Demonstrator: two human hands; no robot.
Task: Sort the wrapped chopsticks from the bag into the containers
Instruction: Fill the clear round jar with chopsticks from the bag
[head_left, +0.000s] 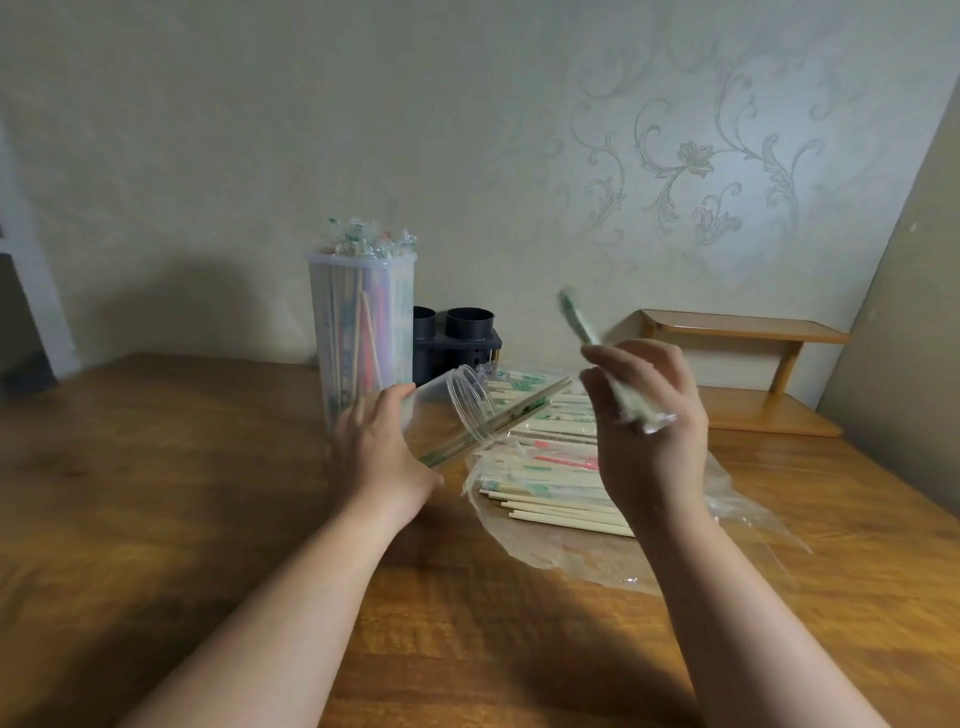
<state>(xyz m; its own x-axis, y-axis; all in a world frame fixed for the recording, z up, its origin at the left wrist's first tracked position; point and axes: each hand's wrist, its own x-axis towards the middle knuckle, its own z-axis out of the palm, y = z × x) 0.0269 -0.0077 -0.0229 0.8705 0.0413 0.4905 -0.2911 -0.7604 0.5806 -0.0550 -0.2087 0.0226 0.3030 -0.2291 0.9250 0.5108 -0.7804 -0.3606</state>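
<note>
A clear jar (464, 401) is held tilted by the left hand (378, 448), whose fingers are curled round it; a stick pair (498, 423) pokes from its mouth. A blurred wrapped pair (577, 323) is gripped in the raised right hand (649, 434). Chopsticks (545, 470) lie in the bag (571, 564) towards the table's (156, 467) right edge. A full tall container (362, 322) and a black holder (460, 340) stand at the far edge.

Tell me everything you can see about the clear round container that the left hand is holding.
The clear container is see-through plastic, round, with a ribbed rim. It is tipped on its side above the table, mouth toward the chopstick bag. The left hand grips its other end. One wrapped chopstick pair crosses its mouth; whether it sits inside is unclear.
</note>
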